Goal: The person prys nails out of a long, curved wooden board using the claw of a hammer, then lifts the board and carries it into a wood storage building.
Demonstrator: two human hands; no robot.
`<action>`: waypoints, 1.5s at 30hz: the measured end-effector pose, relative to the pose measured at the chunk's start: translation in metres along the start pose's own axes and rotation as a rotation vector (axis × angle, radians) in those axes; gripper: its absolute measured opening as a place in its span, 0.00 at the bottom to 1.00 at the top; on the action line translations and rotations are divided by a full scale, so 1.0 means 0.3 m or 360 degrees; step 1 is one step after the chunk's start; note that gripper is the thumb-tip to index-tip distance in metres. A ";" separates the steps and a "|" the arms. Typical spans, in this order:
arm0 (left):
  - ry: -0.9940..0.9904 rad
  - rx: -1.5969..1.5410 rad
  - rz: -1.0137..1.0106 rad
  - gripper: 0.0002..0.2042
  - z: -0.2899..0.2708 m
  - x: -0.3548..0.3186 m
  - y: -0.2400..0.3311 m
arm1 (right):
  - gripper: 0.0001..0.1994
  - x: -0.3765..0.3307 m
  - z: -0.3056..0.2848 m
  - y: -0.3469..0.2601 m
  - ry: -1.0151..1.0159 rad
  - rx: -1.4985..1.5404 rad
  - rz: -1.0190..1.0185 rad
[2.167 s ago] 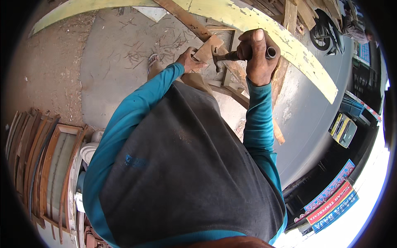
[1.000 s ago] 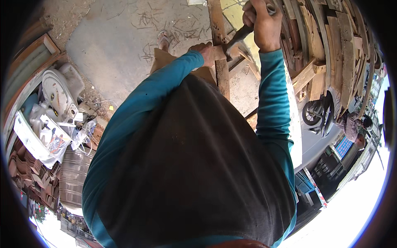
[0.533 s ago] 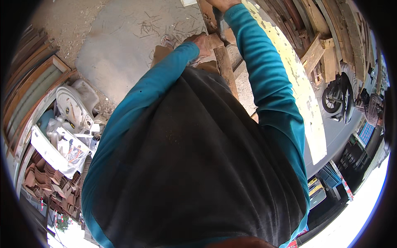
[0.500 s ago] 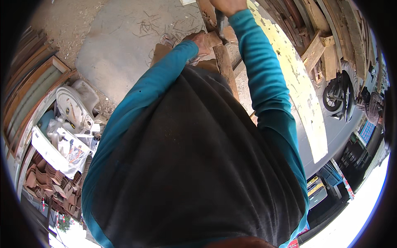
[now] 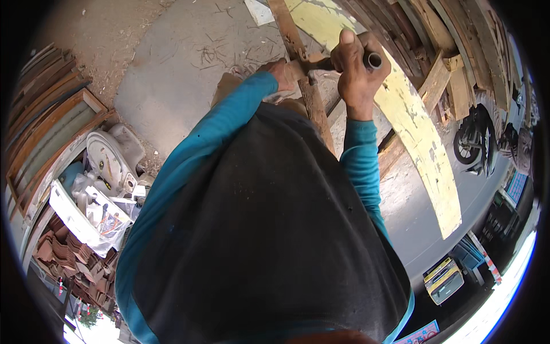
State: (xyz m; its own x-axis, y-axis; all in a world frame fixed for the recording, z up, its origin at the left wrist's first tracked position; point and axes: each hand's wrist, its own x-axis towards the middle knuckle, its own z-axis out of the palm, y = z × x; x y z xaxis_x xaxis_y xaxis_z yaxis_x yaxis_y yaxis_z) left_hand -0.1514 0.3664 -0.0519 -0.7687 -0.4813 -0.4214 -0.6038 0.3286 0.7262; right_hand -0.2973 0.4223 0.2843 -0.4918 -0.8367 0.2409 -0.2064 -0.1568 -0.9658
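My right hand (image 5: pixel 354 69) is closed around the dark metal pipe handle of a hammer (image 5: pixel 371 59), held above a narrow brown wooden plank (image 5: pixel 314 109). The hammer's head end points left toward my left hand (image 5: pixel 283 73), which grips the plank's upper part where a small wood block sits. Both arms wear teal sleeves over a dark grey shirt that fills the middle of the view. The hammer's head is mostly hidden behind the wood and my left hand.
A long yellow painted board (image 5: pixel 412 126) lies to the right, with stacked timber (image 5: pixel 452 63) beyond it. A motorbike (image 5: pixel 475 143) stands at right. Wooden frames (image 5: pixel 46 126) and a white crate of clutter (image 5: pixel 91 206) sit at left on the concrete floor (image 5: pixel 172 74).
My right hand with the hammer, raised out past the top edge half a second ago, has come back down next to my left hand on the plank. The view has also shifted.
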 end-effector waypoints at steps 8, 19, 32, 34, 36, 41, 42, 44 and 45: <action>-0.0116 0.0279 -0.0258 0.38 -0.204 -0.078 0.323 | 0.20 0.249 0.058 0.001 0.0029 -0.0441 0.0128; -0.0159 0.0276 -0.0277 0.44 -0.144 -0.135 0.270 | 0.17 0.130 0.056 -0.045 0.0113 -0.0152 -0.0104; -0.0134 0.0209 -0.0265 0.37 -0.150 -0.184 0.301 | 0.18 -0.101 -0.077 -0.018 0.0113 -0.0229 -0.0236; -0.0182 0.0196 -0.0284 0.38 -0.079 -0.231 0.271 | 0.17 -0.147 -0.091 -0.010 0.0171 -0.0198 -0.0310; -0.0081 0.0252 -0.0266 0.40 -0.122 -0.182 0.259 | 0.14 -0.327 -0.157 -0.025 0.0237 0.0111 -0.0384; -0.0325 0.0243 -0.0241 0.42 -0.189 -0.171 0.342 | 0.07 -0.442 -0.219 -0.041 -0.0038 -0.0008 -0.0471; -0.0276 0.0268 -0.0246 0.42 -0.218 -0.152 0.286 | 0.07 -0.422 -0.207 -0.046 -0.0044 0.0021 -0.0518; -0.0464 -0.0434 -0.0154 0.45 -0.176 -0.141 0.134 | 0.08 -0.441 -0.193 -0.076 -0.0013 0.0147 -0.0502; -0.0462 -0.0434 -0.0146 0.45 -0.175 -0.141 0.156 | 0.08 -0.446 -0.201 -0.082 0.0008 0.0174 -0.0533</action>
State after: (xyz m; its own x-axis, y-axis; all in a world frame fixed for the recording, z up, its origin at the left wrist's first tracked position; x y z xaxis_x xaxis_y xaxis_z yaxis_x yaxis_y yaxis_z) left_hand -0.1360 0.3594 0.0284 -0.7655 -0.2365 -0.5984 -0.6245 0.0488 0.7795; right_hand -0.2775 0.5697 0.2816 -0.4164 -0.7269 0.5461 -0.2654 -0.4773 -0.8377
